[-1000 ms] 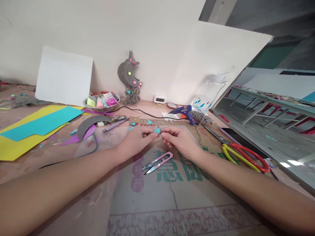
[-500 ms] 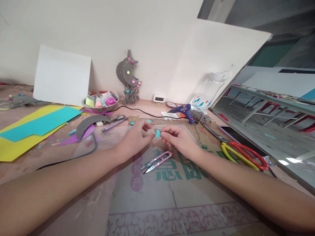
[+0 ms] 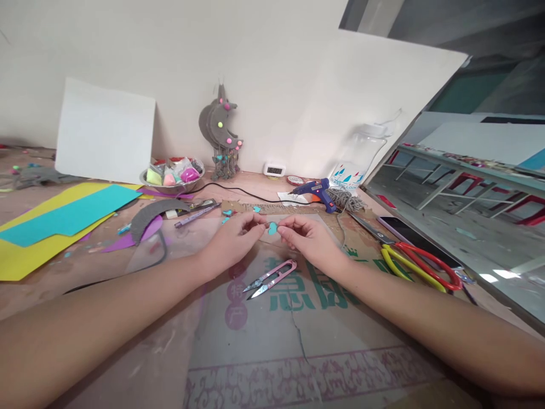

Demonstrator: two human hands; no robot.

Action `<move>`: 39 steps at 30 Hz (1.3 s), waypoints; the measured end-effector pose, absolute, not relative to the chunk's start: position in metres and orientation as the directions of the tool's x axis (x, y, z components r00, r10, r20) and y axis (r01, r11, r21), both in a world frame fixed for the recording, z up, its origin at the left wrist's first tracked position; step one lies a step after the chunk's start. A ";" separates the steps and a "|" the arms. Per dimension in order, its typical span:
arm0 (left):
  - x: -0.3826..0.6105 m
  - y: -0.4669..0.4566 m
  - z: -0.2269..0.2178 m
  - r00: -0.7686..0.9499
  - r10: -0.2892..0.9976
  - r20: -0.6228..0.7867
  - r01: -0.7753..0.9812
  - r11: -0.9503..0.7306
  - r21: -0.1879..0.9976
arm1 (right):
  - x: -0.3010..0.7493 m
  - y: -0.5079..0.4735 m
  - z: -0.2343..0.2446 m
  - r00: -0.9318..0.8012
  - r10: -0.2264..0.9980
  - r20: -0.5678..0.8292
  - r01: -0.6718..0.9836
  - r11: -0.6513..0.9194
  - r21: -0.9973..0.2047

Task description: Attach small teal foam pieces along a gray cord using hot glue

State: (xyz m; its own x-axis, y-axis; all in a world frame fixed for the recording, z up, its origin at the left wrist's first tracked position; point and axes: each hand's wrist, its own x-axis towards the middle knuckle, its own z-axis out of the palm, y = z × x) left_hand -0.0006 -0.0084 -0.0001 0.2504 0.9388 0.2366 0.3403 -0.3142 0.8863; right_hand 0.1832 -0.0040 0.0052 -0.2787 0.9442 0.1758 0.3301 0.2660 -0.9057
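Between my two hands is a small turquoise heart-shaped piece (image 3: 272, 228), held above the plastic-covered work surface. My left hand (image 3: 236, 241) is closed, thumb and forefinger pinching at the heart's left edge. From the other side, my right hand (image 3: 304, 238) pinches its right edge, with the other fingers curled under. Any thin cord at the fingertips is too small to make out clearly. Pink-handled thread snips (image 3: 272, 279) lie just below the hands, blades pointing left. Beyond my left hand lie several small turquoise cut pieces (image 3: 227, 213).
Red-and-yellow-handled scissors (image 3: 421, 267) and a phone (image 3: 419, 241) lie right. Behind are a blue glue gun (image 3: 317, 192), grey yarn (image 3: 347, 200), a clock (image 3: 275, 169) and a clay bowl (image 3: 172, 184). A grey moon ornament (image 3: 217, 125) hangs on the wall; coloured sheets (image 3: 68, 218) lie left.
The heart has turned slightly between my fingertips, and the grey loop seen over it earlier is less visible. My left fingers have curled in more. The view has shifted slightly.
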 end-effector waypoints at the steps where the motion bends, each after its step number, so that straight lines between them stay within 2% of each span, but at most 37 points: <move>1: -0.001 -0.008 -0.001 0.250 0.936 0.250 0.367 -0.330 0.870 | 0.183 -0.004 0.005 -0.271 0.946 0.180 0.335 0.268 -0.903; 8: -0.002 -0.011 0.001 0.308 0.881 0.359 0.452 -0.468 0.759 | 0.183 -0.004 0.005 -0.260 0.945 0.201 0.359 0.288 -0.888; 11: -0.001 -0.013 0.002 0.337 0.870 0.361 0.484 -0.489 0.726 | 0.183 -0.004 0.003 -0.266 0.942 0.203 0.350 0.290 -0.891; 19: -0.001 -0.011 0.000 0.306 0.894 0.329 0.548 -0.448 0.707 | 0.183 -0.004 0.003 -0.265 0.943 0.202 0.343 0.288 -0.894; 27: 0.000 -0.012 0.000 0.383 0.862 0.331 0.508 -0.496 0.704 | 0.183 -0.005 0.002 -0.281 0.938 0.200 0.334 0.291 -0.896; 34: -0.001 -0.011 0.002 0.375 0.877 0.300 0.496 -0.463 0.734 | 0.186 -0.002 0.001 -0.317 0.928 0.193 0.341 0.302 -0.890; 39: 0.001 -0.013 0.003 0.398 0.855 0.333 0.527 -0.510 0.680 | 0.185 -0.005 0.006 -0.305 0.931 0.200 0.298 0.293 -0.909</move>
